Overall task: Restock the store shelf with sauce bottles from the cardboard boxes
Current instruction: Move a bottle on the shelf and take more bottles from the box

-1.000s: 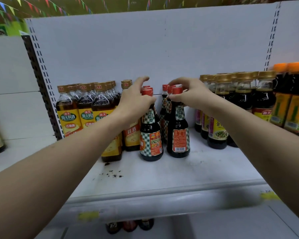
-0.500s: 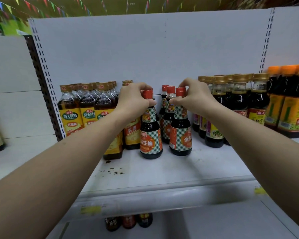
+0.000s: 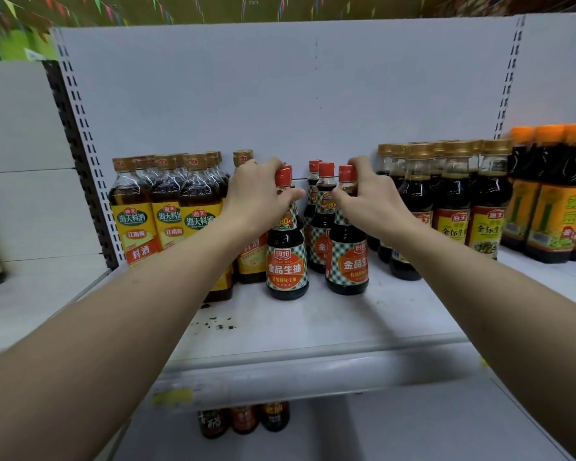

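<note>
— Both front bottles have turned since a second ago. The right one showed its barcode then, and now its label faces out. What do the hands have?

— The left hand (image 3: 256, 194) has its grip closed round the neck of the left sauce bottle (image 3: 286, 261), just under the red cap, with the thumb across the front. The right hand (image 3: 371, 201) pinches the neck of the right sauce bottle (image 3: 348, 264) the same way.

— Any writing you can read?

— Each green-and-white checked label carries 厨邦 and 金品生抽 on an orange panel. On the right bottle the last character is cut off at the side. The left bottle's neck tag shows "80", its start hidden by the hand.

— How do they stand?

— Upright on the white shelf (image 3: 313, 324), long axis vertical, caps up. They are side by side with a gap between them, ahead of more red-capped bottles (image 3: 323, 221).

— And the neighbours?

— To the left, gold-capped bottles (image 3: 167, 207) with yellow labels reading 海天料酒, 江南黄 and 料酒. To the right, dark bottles (image 3: 453, 201) marked 海天 and 金标生, then orange-capped bottles (image 3: 552, 194). Three small bottles (image 3: 243, 419) stand on the shelf below.
</note>
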A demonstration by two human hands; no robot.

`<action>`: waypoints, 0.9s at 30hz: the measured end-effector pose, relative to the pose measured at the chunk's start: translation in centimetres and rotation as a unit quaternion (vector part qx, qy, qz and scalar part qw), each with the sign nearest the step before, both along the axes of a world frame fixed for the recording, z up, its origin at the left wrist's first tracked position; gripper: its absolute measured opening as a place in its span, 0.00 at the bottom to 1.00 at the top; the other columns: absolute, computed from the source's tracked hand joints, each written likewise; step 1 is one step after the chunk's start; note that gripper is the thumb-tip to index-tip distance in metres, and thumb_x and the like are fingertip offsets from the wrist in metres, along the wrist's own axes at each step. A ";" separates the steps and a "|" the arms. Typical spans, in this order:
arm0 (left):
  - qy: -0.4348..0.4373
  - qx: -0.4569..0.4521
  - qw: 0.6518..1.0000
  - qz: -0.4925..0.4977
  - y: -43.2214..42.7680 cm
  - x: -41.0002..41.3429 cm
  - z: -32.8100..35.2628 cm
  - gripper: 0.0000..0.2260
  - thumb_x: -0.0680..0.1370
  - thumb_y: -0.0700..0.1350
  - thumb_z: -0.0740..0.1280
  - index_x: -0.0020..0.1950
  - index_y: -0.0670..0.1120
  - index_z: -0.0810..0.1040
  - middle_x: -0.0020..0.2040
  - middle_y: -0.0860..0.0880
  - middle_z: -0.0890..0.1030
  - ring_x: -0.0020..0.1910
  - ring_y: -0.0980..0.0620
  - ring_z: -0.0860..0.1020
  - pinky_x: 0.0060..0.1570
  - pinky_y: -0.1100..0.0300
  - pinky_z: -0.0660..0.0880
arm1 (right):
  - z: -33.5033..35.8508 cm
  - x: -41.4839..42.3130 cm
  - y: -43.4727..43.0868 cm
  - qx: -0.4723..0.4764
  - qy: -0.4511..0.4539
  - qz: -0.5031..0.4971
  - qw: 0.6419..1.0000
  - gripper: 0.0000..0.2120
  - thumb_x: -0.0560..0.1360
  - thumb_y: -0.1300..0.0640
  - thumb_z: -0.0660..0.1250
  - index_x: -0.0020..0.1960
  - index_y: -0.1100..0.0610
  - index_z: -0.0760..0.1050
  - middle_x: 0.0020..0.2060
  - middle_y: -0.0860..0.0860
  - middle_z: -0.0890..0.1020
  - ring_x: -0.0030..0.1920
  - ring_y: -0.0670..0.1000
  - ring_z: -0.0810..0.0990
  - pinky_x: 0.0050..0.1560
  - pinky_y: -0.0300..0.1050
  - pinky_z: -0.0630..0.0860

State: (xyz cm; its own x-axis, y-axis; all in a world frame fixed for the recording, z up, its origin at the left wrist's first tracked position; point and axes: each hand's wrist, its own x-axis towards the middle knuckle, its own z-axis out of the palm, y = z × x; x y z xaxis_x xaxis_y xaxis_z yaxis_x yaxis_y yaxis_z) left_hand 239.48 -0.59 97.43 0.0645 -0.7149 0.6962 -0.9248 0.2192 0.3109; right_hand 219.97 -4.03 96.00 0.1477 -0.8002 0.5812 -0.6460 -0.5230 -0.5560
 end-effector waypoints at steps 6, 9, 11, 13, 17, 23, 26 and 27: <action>0.032 0.054 0.998 -0.031 0.5 0.3 -0.6 0.31 0.75 0.46 0.77 0.76 0.48 0.70 0.64 0.44 0.81 0.64 0.41 0.77 0.66 0.43 0.76 | -0.3 -0.6 0.1 0.032 -0.034 0.032 0.998 0.29 0.81 0.61 0.69 0.77 0.47 0.61 0.49 0.53 0.79 0.44 0.49 0.79 0.39 0.39 0.74; 0.050 0.051 0.997 -0.032 0.4 0.2 -0.6 0.33 0.75 0.45 0.78 0.77 0.48 0.70 0.66 0.44 0.80 0.66 0.41 0.76 0.68 0.43 0.74 | -0.4 -0.5 0.1 0.020 -0.036 0.032 0.999 0.30 0.80 0.58 0.71 0.77 0.47 0.62 0.51 0.53 0.78 0.45 0.46 0.78 0.41 0.44 0.73; 0.055 0.046 0.997 -0.033 0.4 0.2 -0.6 0.33 0.74 0.45 0.79 0.77 0.49 0.70 0.66 0.44 0.80 0.66 0.42 0.77 0.68 0.45 0.74 | -0.5 -0.2 0.1 0.015 -0.034 0.035 0.999 0.30 0.80 0.56 0.72 0.77 0.47 0.62 0.48 0.51 0.78 0.45 0.48 0.79 0.46 0.46 0.73; 0.057 0.039 0.997 -0.032 0.5 0.1 -0.7 0.33 0.74 0.45 0.79 0.77 0.49 0.70 0.66 0.44 0.80 0.66 0.43 0.77 0.67 0.47 0.74 | -0.5 -0.1 0.2 0.014 -0.030 0.037 0.999 0.30 0.80 0.56 0.72 0.76 0.48 0.62 0.45 0.49 0.77 0.44 0.47 0.78 0.47 0.47 0.73; 0.055 0.037 0.997 -0.030 0.4 -0.1 -0.8 0.34 0.74 0.46 0.80 0.77 0.49 0.71 0.65 0.44 0.80 0.64 0.42 0.78 0.66 0.47 0.75 | -0.5 -0.1 0.1 0.016 -0.027 0.036 0.999 0.30 0.79 0.56 0.73 0.76 0.49 0.62 0.49 0.51 0.77 0.48 0.52 0.77 0.49 0.46 0.71; 0.058 0.034 0.997 -0.030 0.0 -1.1 -1.1 0.34 0.73 0.46 0.80 0.76 0.49 0.71 0.61 0.44 0.81 0.57 0.41 0.80 0.63 0.44 0.77 | -0.7 0.3 -0.5 0.012 -0.026 0.036 0.999 0.31 0.78 0.56 0.74 0.75 0.48 0.62 0.53 0.57 0.81 0.52 0.56 0.80 0.55 0.55 0.79; 0.056 0.029 0.998 -0.028 0.0 -1.1 -1.2 0.34 0.73 0.46 0.80 0.77 0.49 0.71 0.62 0.44 0.81 0.57 0.42 0.80 0.63 0.44 0.77 | -0.9 0.5 -0.8 0.012 -0.021 0.031 0.999 0.31 0.78 0.55 0.74 0.75 0.47 0.62 0.52 0.57 0.81 0.52 0.58 0.81 0.57 0.59 0.80; 0.055 0.028 0.998 -0.029 0.0 -1.1 -1.2 0.34 0.73 0.46 0.80 0.77 0.49 0.70 0.62 0.44 0.81 0.57 0.42 0.80 0.63 0.43 0.77 | -0.9 0.4 -0.9 0.013 -0.022 0.033 0.999 0.31 0.78 0.55 0.74 0.75 0.47 0.62 0.52 0.58 0.81 0.52 0.58 0.81 0.57 0.59 0.80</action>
State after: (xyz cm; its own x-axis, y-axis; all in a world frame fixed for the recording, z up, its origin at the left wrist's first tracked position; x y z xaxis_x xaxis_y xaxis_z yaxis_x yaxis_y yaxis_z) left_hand 238.37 -0.62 96.23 0.0952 -0.7571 0.6463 -0.8708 0.2512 0.4226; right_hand 220.41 -4.92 95.13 0.1756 -0.8045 0.5673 -0.5846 -0.5489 -0.5974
